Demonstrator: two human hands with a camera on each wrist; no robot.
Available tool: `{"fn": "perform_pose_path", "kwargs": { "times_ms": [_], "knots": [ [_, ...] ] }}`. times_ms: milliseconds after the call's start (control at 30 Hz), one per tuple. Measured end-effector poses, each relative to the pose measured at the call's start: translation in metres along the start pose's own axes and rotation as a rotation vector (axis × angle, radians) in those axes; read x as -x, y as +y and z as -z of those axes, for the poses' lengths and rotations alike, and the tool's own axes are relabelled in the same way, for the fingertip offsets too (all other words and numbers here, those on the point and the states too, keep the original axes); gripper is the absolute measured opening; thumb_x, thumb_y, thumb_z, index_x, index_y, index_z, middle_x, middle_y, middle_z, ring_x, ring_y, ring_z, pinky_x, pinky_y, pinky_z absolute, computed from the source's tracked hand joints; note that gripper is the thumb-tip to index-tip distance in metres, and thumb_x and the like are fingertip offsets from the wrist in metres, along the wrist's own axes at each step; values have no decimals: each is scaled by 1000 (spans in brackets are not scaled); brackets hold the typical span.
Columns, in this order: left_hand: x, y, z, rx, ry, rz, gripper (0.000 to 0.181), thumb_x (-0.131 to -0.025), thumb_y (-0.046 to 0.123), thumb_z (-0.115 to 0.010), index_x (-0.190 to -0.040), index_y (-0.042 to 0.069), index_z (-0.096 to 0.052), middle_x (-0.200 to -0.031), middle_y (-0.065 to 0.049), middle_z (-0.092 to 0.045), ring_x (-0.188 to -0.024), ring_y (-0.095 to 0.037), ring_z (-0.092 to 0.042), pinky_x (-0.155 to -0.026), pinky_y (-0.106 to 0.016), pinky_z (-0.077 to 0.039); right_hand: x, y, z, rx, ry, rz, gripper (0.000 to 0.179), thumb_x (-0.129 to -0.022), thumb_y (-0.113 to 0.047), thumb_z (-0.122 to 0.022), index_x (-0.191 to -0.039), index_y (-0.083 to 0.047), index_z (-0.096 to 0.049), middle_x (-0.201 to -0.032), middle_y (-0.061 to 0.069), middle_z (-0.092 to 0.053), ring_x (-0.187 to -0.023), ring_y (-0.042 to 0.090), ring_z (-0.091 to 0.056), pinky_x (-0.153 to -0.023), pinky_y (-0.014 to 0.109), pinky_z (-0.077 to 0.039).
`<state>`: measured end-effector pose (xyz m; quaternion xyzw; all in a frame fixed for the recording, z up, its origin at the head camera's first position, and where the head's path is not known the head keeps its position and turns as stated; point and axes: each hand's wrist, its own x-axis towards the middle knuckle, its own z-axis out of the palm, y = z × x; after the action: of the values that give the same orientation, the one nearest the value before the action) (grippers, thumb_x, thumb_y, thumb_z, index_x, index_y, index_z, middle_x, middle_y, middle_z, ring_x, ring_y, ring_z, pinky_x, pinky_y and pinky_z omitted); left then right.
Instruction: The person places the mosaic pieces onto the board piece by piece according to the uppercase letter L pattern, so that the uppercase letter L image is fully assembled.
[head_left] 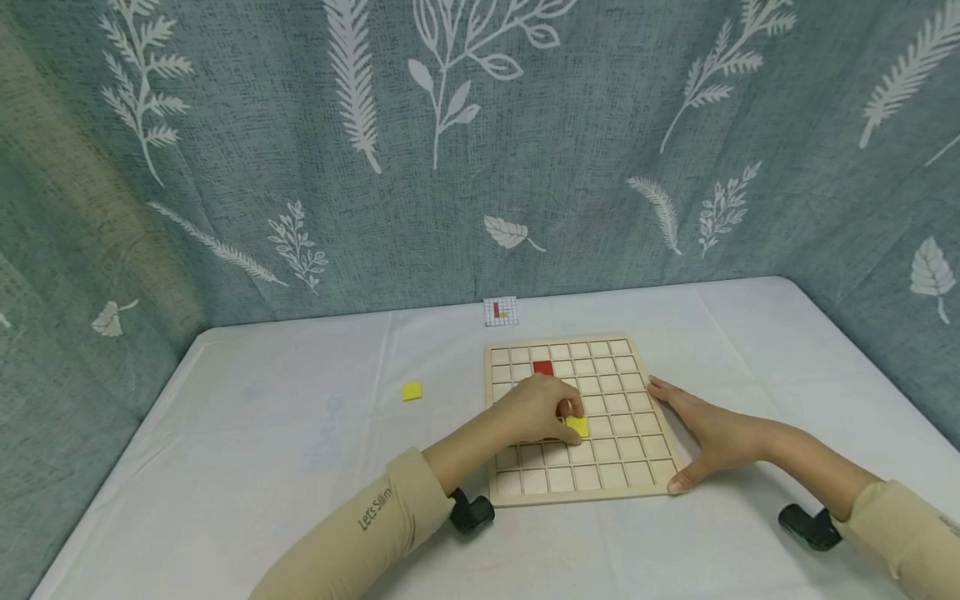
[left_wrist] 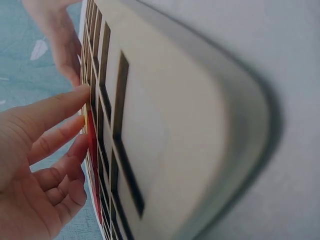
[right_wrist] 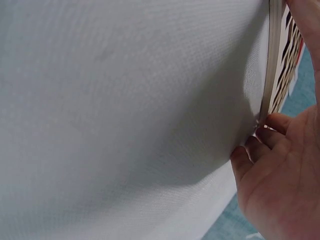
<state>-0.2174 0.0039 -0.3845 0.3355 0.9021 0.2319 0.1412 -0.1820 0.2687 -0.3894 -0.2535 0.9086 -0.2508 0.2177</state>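
Note:
On the light wooden grid board [head_left: 615,467], my left hand [head_left: 536,408] pinches a yellow square tile [head_left: 577,427] between thumb and index finger, at a cell near the middle. A red piece [head_left: 543,367] sits in the grid just behind that hand, which hides part of it. In the left wrist view, red [left_wrist: 92,140] shows along the board by the curled fingers. My right hand [head_left: 720,433] rests against the board's right side, thumb at the near corner and fingers spread along the edge. The right wrist view shows those fingertips touching the board's side [right_wrist: 270,65].
Left of the board lies a loose yellow tile [head_left: 412,391] on the white tablecloth [head_left: 300,433]. Behind the board is a small card [head_left: 501,312] printed with a grid and red and yellow marks. A leaf-patterned curtain [head_left: 480,208] hangs at the table's back.

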Motion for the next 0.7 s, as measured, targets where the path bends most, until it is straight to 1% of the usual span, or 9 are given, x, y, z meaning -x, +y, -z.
{"fn": "perform_pose_path", "kwargs": {
  "times_ms": [67,133,267,367,567,633,700],
  "knots": [
    [0,-1,0,7,6,1,21,-74,28,-77,-89,16,-68,-75,9,-58,-72,-3,-51,-67,-19,-41,0,0,0,-1,1,1,129,-57,-56,-79,-143,7,-7,-150,29,-2,-135,48,-7,-104,60,-17],
    [0,-2,1,36,13,1,19,-76,29,-75,-88,16,-68,-75,10,-58,-71,-3,-52,-66,-19,-41,-1,0,0,-1,1,3,129,-57,-56,-79,-143,7,-7,-150,29,-2,-135,49,-7,-104,60,-17],
    [1,-2,4,187,4,13,17,-79,32,-72,-89,18,-68,-81,10,-60,-73,-3,-56,-65,-19,-44,-1,1,0,0,1,4,128,-57,-55,-79,-143,7,-7,-150,29,-2,-135,49,-6,-104,61,-16],
    [1,-2,9,296,-11,12,19,-80,32,-70,-93,19,-68,-90,9,-62,-79,-4,-59,-69,-20,-46,-1,2,0,-3,0,0,128,-57,-55,-80,-143,6,-7,-150,28,-2,-135,49,-6,-104,61,-16],
    [3,-5,19,408,-23,-30,29,-82,30,-69,-105,12,-68,-105,1,-66,-89,-4,-60,-78,-20,-47,-1,1,-1,-10,1,-5,128,-57,-54,-80,-144,6,-8,-150,28,-2,-135,49,-6,-104,61,-16],
    [6,-7,21,442,-22,-28,30,-81,29,-70,-106,11,-68,-107,-1,-66,-91,-4,-59,-79,-20,-47,-1,2,-1,-14,0,-5,128,-57,-54,-80,-144,6,-7,-150,28,-1,-135,48,-5,-104,61,-16],
    [7,-9,22,468,-12,-21,31,-80,27,-72,-106,10,-68,-106,-2,-66,-88,-4,-59,-78,-21,-47,-1,2,-1,-18,0,-3,129,-57,-53,-81,-144,6,-7,-150,28,-1,-135,48,-5,-104,61,-16]
  ]
}}
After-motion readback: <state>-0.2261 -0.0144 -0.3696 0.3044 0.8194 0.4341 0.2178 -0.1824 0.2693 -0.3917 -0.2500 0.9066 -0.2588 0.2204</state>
